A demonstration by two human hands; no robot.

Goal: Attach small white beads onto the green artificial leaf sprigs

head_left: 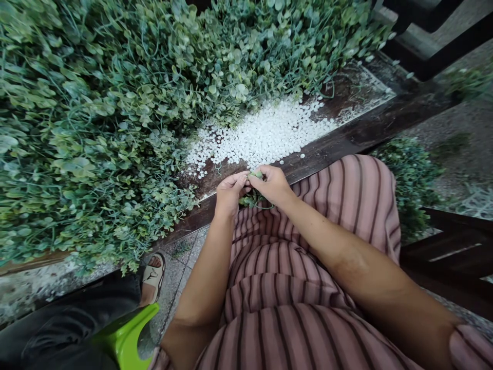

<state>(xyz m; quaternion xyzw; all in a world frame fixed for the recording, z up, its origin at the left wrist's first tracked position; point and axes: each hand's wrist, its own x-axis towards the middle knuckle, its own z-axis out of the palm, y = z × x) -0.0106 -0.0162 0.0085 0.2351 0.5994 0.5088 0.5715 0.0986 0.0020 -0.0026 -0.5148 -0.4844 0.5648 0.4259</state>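
Close together above my lap, my left hand (231, 191) and my right hand (272, 184) pinch a small artificial leaf sprig (252, 198). Its green leaves show between the fingertips and hang below them, with a thin stem curving to the right. Both hands are closed; the fingers hide part of the sprig. Just beyond them, a heap of small white beads (265, 134) is spread over the dark wooden table (331, 149). A big pile of artificial green foliage (127, 108) covers the table's far and left side.
At lower left, another person's leg and sandalled foot (154, 275) are beside a bright green plastic stool (133, 334). More foliage (408, 180) lies past my knee on the right. Dark wooden furniture parts (435, 46) stand at upper right.
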